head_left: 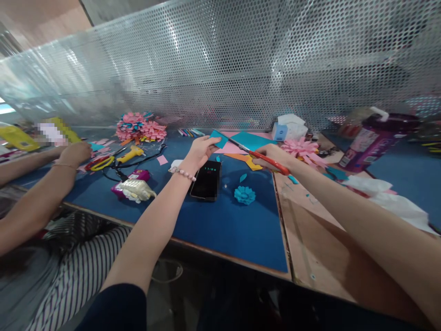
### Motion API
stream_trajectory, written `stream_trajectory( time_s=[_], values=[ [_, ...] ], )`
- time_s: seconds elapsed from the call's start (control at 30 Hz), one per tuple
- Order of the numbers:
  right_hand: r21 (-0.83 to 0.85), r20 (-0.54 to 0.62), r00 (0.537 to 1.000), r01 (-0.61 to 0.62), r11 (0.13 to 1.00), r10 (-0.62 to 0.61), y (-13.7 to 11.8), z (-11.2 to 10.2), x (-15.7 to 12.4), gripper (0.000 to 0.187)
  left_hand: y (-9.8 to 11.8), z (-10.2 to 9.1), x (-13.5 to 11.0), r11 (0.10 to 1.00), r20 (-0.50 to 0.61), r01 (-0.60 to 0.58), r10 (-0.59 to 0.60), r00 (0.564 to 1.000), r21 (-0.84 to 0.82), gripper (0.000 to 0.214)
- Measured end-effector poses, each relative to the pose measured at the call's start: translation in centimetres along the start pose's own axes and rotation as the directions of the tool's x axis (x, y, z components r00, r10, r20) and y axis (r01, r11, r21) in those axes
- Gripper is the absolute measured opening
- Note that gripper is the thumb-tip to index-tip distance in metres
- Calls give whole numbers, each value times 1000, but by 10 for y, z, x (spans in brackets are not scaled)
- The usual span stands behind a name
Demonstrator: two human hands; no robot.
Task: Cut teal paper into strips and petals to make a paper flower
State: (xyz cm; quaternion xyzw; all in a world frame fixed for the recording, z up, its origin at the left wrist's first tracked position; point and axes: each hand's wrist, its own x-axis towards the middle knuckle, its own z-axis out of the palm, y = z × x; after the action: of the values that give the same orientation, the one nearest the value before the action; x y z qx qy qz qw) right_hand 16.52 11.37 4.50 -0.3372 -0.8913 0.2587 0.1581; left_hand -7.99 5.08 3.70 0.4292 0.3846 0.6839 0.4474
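My left hand (200,151) pinches a small piece of blue paper (218,139) above the table. In my right hand (270,156) is a pair of scissors (257,156) with red handles, its blades pointing left and meeting the edge of that paper. Below my hands a dark phone (206,181) lies on the blue tabletop, partly behind my left wrist. A blue paper flower (245,195) rests to the right of the phone, with a leaf-shaped blue scrap (243,177) just behind it.
Blue sheets (253,139), a tissue box (279,132) and a pink paper flower (303,149) stand farther back. A purple cup (375,138) is at right. Leftward are a yellow glue gun (131,154), pink paper flowers (141,128) and a co-worker's hand (77,154). Perforated metal (220,69) rises behind.
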Motion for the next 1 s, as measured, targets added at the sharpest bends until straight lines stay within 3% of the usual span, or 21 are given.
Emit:
stream_trajectory(
  time_s=[0.2, 0.33, 0.43, 0.57, 0.7, 0.9, 1.0],
  values=[
    [-6, -22, 1000, -1, 1000, 1, 5, 5, 1, 21, -5, -2, 3, 999, 0, -1, 1, 1000, -34, 10],
    [37, -19, 998, -52, 998, 53, 7, 9, 3, 35, -7, -3, 3, 998, -17, 19, -20, 1000, -57, 10],
    [18, -85, 991, -99, 995, 100, 9, 10, 8, 44, -9, -7, 5, 996, -47, 4, -9, 999, -91, 8],
    [-194, -222, 947, -276, 941, 232, 13, 13, 20, 49, -11, -18, 11, 981, -245, -23, -26, 969, -193, 4],
    [-463, -249, 931, -356, 812, 266, 21, 21, 32, 51, -9, -24, 14, 959, -398, -61, -57, 915, -276, 5],
    [-677, -102, 958, -265, 687, 270, 15, 18, 47, 46, -1, -19, 10, 963, -481, -46, -91, 872, -265, 2],
    [-710, -110, 967, -237, 663, 228, -1, 12, 59, 39, 3, -16, 9, 964, -505, -38, -104, 857, -264, 2]
  ],
)
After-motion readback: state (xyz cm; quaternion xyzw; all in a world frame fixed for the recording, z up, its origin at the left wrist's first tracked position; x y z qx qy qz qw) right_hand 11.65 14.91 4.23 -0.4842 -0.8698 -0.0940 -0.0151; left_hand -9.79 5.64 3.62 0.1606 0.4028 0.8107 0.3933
